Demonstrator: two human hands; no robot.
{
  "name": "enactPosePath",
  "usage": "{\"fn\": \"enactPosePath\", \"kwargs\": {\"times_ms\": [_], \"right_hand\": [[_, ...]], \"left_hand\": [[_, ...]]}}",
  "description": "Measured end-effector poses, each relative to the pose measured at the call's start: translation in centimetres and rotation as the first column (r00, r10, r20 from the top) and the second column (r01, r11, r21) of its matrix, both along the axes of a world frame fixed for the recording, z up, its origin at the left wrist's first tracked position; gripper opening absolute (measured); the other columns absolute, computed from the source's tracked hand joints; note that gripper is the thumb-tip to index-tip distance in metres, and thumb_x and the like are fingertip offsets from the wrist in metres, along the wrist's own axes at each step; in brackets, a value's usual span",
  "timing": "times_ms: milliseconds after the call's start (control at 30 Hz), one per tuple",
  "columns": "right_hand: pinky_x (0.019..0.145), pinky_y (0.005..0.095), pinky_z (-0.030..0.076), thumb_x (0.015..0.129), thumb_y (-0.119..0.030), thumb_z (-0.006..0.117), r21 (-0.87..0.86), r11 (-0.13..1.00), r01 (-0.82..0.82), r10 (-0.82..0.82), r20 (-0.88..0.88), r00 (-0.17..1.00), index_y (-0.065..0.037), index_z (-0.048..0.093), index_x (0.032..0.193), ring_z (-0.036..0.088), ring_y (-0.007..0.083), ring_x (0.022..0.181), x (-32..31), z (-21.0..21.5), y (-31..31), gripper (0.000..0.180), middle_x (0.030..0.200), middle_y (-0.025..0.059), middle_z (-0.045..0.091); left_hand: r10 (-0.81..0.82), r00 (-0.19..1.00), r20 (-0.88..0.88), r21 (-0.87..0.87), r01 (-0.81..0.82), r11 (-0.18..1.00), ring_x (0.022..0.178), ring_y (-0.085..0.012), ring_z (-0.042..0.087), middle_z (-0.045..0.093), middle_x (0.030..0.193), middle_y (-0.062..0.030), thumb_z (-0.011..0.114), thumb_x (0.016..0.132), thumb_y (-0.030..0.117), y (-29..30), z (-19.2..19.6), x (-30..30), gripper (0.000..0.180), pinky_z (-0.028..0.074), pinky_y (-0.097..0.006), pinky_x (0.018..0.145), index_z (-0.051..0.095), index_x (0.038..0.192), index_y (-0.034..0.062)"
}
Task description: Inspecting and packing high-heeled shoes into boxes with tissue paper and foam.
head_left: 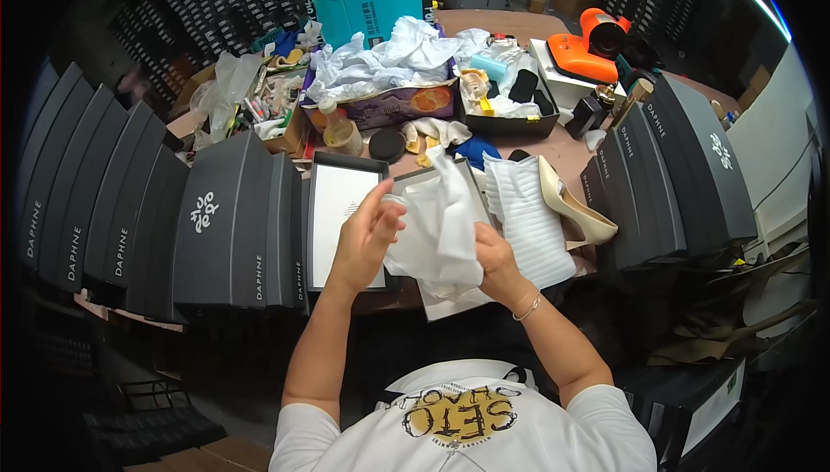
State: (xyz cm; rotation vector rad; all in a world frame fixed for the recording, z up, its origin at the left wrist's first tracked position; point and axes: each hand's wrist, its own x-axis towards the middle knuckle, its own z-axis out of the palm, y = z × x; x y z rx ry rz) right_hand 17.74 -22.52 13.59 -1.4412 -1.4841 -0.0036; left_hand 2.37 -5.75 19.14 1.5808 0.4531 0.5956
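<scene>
A sheet of thin white tissue paper (pixel 437 221) hangs crumpled between my hands. My right hand (pixel 500 266) is closed on its right side. On the opposite side, my left hand (pixel 367 243) is held up with its fingers apart, close beside the paper. Under the tissue lies an open box part (pixel 450 308) with a pale inside, mostly covered. A dark-rimmed box tray with a white inside (pixel 337 204) is left of it. To the right, a cream high-heeled shoe (pixel 575 208) rests beside a white ribbed padding sheet (pixel 526 217).
Dark grey shoe boxes stand upright along the left (pixel 229 221) and right (pixel 696 161). Behind my hands are a purple carton (pixel 389 107) heaped with crumpled paper, a glass bottle (pixel 344 137), a round black lid (pixel 386 145) and a cluttered black tray (pixel 510 124). An orange device (pixel 584 57) sits far right.
</scene>
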Motion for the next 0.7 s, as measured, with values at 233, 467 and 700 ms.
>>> {"fn": "enactPosePath", "kwargs": {"times_ms": [233, 467, 700], "right_hand": [[0.102, 0.0417, 0.039, 0.066, -0.004, 0.066, -0.243, 0.969, -0.051, 0.135, 0.342, 0.93, -0.006, 0.063, 0.104, 0.056, 0.0298, 0.112, -0.8, -2.6, -1.9, 0.038, 0.11, 0.0111, 0.061], [0.099, 0.0409, 0.039, 0.067, -0.006, 0.064, -0.214, 0.976, 0.047, 0.057, 0.455, 0.889, -0.004, 0.063, 0.086, 0.053, 0.0267, 0.115, 4.7, 0.0, -5.1, 0.018, 0.116, 0.0101, 0.06], [0.11, 0.0455, 0.033, 0.072, -0.019, 0.07, -0.302, 0.952, 0.053, 0.135, 0.566, 0.813, -0.008, 0.065, 0.098, 0.044, 0.0302, 0.129, 1.5, -0.6, -4.9, 0.029, 0.128, 0.0101, 0.053]], "left_hand": [[-0.339, 0.94, -0.028, -0.303, 0.315, 0.899, 0.087, -0.0119, 0.062, 0.065, 0.094, -0.0027, 0.06, 0.096, 0.024, 0.0, -3.8, 5.2, 0.023, 0.052, -0.027, 0.074, 0.061, 0.108, 0.0044], [-0.523, 0.816, -0.249, -0.441, 0.385, 0.811, 0.104, -0.0175, 0.059, 0.058, 0.117, -0.0095, 0.057, 0.097, 0.031, -1.3, -4.7, 7.9, 0.044, 0.054, -0.032, 0.082, 0.047, 0.132, 0.0052], [-0.17, 0.984, -0.056, -0.265, 0.15, 0.952, 0.082, -0.0074, 0.059, 0.065, 0.09, -0.0009, 0.061, 0.094, 0.011, -1.9, -7.5, 6.6, 0.015, 0.049, -0.023, 0.07, 0.065, 0.105, 0.0014]]}}
